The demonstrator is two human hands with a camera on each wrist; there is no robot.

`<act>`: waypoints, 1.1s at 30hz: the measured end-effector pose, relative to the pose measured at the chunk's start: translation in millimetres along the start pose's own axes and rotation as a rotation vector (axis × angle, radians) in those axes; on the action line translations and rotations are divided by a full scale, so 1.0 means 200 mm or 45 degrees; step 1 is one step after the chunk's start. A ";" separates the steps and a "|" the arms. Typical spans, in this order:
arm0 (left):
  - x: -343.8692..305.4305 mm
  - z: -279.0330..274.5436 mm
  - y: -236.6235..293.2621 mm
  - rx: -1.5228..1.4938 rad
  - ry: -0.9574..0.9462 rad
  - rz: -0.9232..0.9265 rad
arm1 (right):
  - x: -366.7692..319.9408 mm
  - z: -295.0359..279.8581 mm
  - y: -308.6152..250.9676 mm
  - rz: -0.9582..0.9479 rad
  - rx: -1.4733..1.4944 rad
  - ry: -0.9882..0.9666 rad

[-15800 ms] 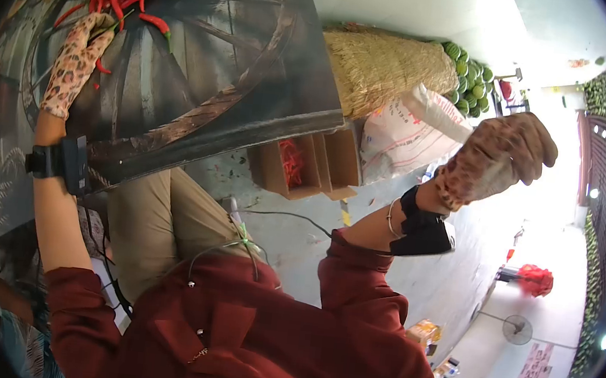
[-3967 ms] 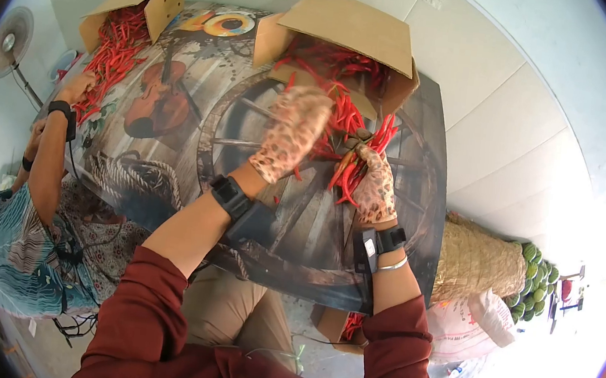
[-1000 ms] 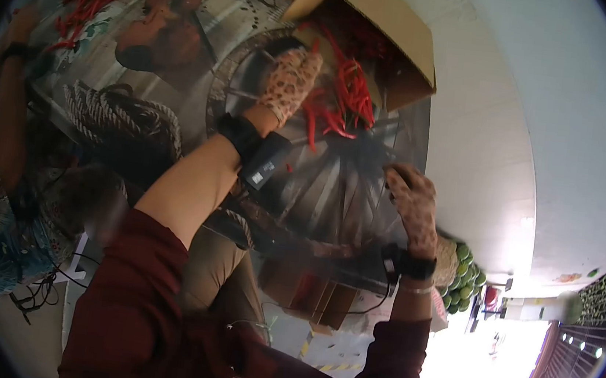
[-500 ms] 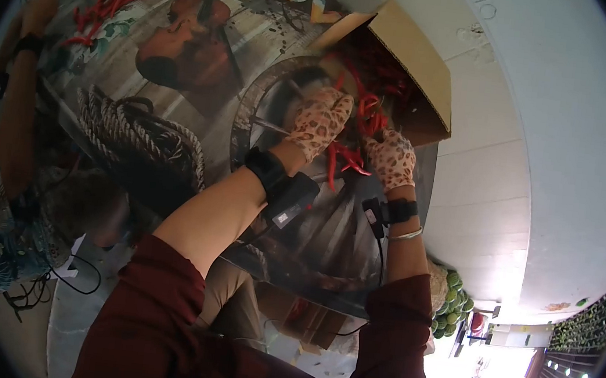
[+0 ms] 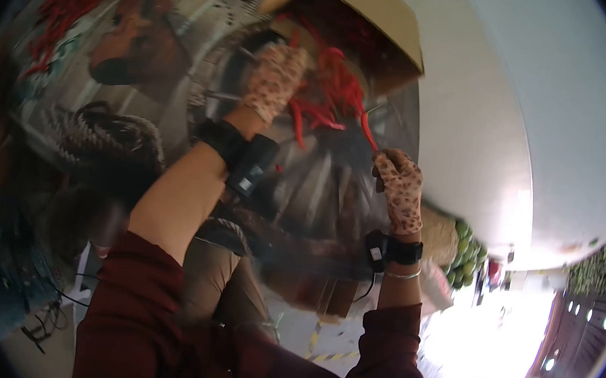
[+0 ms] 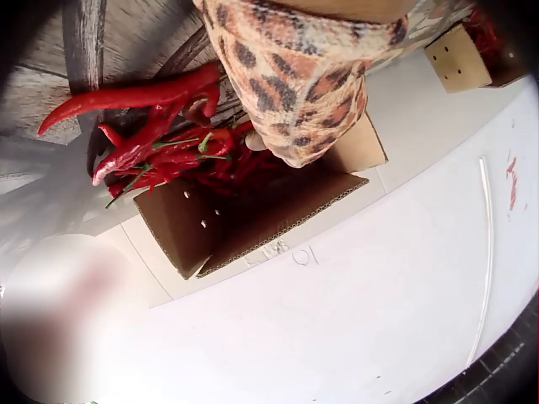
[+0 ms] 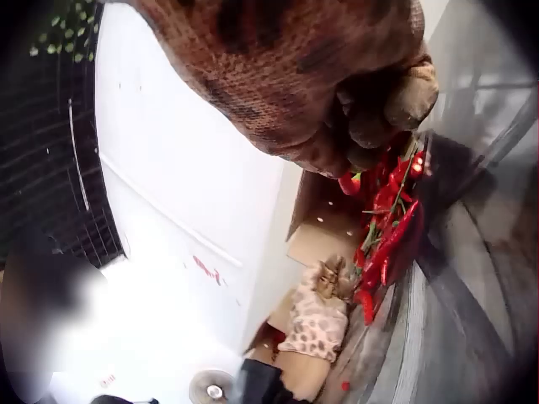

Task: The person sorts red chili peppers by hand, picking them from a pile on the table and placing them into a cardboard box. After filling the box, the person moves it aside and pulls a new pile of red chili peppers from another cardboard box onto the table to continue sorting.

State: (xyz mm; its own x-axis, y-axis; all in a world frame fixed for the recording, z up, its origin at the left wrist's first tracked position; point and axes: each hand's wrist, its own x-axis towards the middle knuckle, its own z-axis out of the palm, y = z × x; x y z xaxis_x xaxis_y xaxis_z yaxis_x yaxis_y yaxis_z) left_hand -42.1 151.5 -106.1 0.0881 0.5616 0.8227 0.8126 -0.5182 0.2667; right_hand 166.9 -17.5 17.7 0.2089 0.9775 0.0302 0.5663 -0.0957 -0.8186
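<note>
right hand point(image 5: 399, 188) pinches a red chilli point(image 5: 369, 130); left hand point(image 5: 276, 79) near the cardboard box point(image 5: 370, 3)

both hands wear spotted gloves, probably to keep the chillies' sting off the skin. the right hand is held well apart from the left, its fingers curled and a single pod at the fingertips; a pinch seems to suit something so slim, since a full fist would hide most of it. the pod slants from the fingertips toward the edge of the chilli heap point(image 5: 340, 78), though whether it touches the heap i cannot tell.

the left hand is at the box mouth, just beside the heap. its fingertips are hidden in the left wrist view and blurred in the head view, so i cannot tell whether they hold anything.

the box opens toward the person, with chillies inside and more on the table point(image 5: 316, 205) in front, which likely puts them within easy reach. a long loose chilli point(image 6: 135, 99) lies on the printed tabletop by the opening. another pile of chillies point(image 5: 71, 10) lies farther along on the person's left, well apart from this one.
</note>
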 end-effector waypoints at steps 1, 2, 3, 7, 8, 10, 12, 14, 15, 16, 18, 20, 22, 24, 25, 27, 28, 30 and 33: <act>0.00 0.01 -0.02 0.068 0.076 0.101 | -0.10 -0.05 0.00 0.048 0.012 0.054; 0.03 -0.08 0.01 0.433 -0.171 0.144 | -0.20 -0.10 0.01 0.104 0.081 0.094; 0.00 0.00 -0.05 0.190 0.084 0.212 | -0.30 -0.15 0.05 0.164 0.147 0.140; 0.00 0.03 -0.12 0.143 -0.090 0.208 | -0.74 -0.40 0.33 0.196 0.154 0.394; 0.05 -0.07 -0.05 0.088 -0.463 -0.001 | -0.84 -0.47 0.41 0.189 0.009 0.455; 0.02 -0.02 -0.12 0.139 -0.401 0.103 | -1.05 -0.55 0.46 0.335 0.075 0.580; 0.02 0.01 -0.16 0.124 -0.338 0.136 | -1.23 -0.62 0.55 0.464 0.151 0.688; 0.04 -0.02 -0.14 0.136 -0.399 0.086 | -1.38 -0.69 0.72 0.558 0.097 0.808; 0.05 -0.09 -0.07 0.166 -0.476 -0.011 | -1.43 -0.70 0.79 0.568 0.107 0.824; 0.03 -0.04 -0.11 0.139 -0.408 0.061 | -1.46 -0.71 0.86 0.659 0.010 0.847; 0.02 0.00 -0.19 -0.016 -0.387 0.067 | -1.53 -0.76 1.08 0.716 -0.248 0.831; 0.02 -0.03 -0.17 0.040 -0.391 0.106 | -1.68 -0.79 1.52 0.719 -0.585 0.752; 0.02 -0.01 -0.18 0.023 -0.331 0.170 | -1.77 -0.76 1.74 0.500 -1.118 0.629; 0.01 -0.01 -0.21 0.045 -0.213 0.297 | -1.78 -0.68 1.80 0.844 -0.687 0.644; 0.00 0.02 -0.23 -0.120 -0.268 0.198 | -1.70 -0.63 1.60 1.016 -0.422 0.640; 0.04 -0.08 -0.08 0.105 -0.283 0.200 | -1.64 -0.60 1.58 0.953 -0.217 0.701; 0.05 -0.10 -0.07 -0.035 -0.249 0.167 | -1.58 -0.60 1.53 0.907 -0.149 0.728; 0.04 -0.08 -0.06 0.017 -0.177 0.168 | -1.39 -0.62 1.40 0.775 -0.079 0.762; 0.06 -0.14 0.01 -0.184 -0.190 0.044 | -1.14 -0.66 1.03 0.489 -0.055 0.810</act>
State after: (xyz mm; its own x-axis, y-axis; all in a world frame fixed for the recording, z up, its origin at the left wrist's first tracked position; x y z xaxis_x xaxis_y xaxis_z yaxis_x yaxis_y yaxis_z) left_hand -55.6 138.9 -81.4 0.2077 0.6258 0.7518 0.7173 -0.6201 0.3179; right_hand 340.2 -284.2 -82.0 0.8123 0.5772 0.0834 0.3886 -0.4291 -0.8154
